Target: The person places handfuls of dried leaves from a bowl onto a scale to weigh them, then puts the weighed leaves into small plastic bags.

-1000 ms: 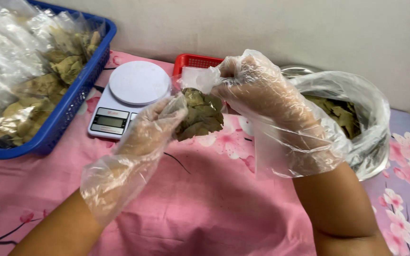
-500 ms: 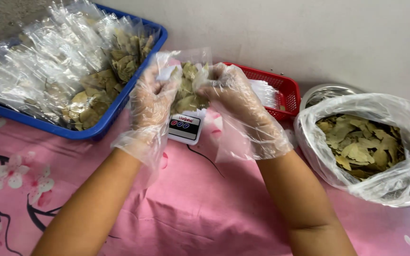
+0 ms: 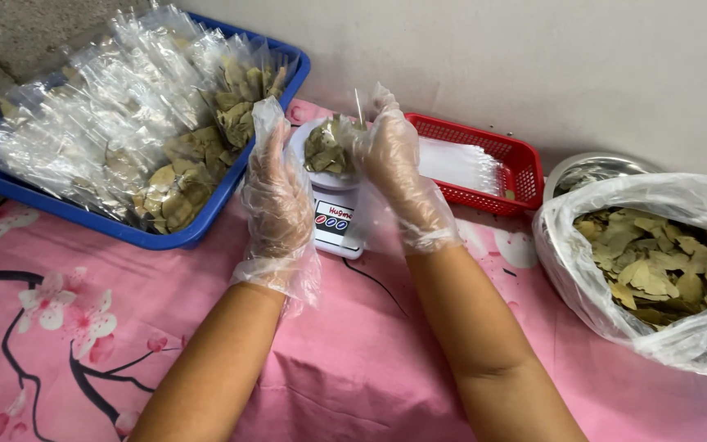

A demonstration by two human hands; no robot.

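Small clear bag of dried leaves [image 3: 326, 149] on white scale [image 3: 339, 214], pinched at both sides by gloved left hand [image 3: 276, 192] and right hand [image 3: 392, 160]. Likely light, crinkly, slippery film; brittle leaves; best held by top edges.

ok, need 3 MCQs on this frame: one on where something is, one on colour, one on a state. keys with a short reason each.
1. Where does the small bag of leaves sit?
A. on the kitchen scale
B. in the red basket
C. on the pink cloth

2. What colour is the tray with the packed bags?
A. green
B. blue
C. white

3. How is the big bag of loose leaves on the right?
A. tied shut
B. empty
C. open at the top

Key: 1 A, the bag rests on the scale between the left hand and right hand. 2 B, its rim is blue. 3 C, its mouth is rolled back and the leaves show.
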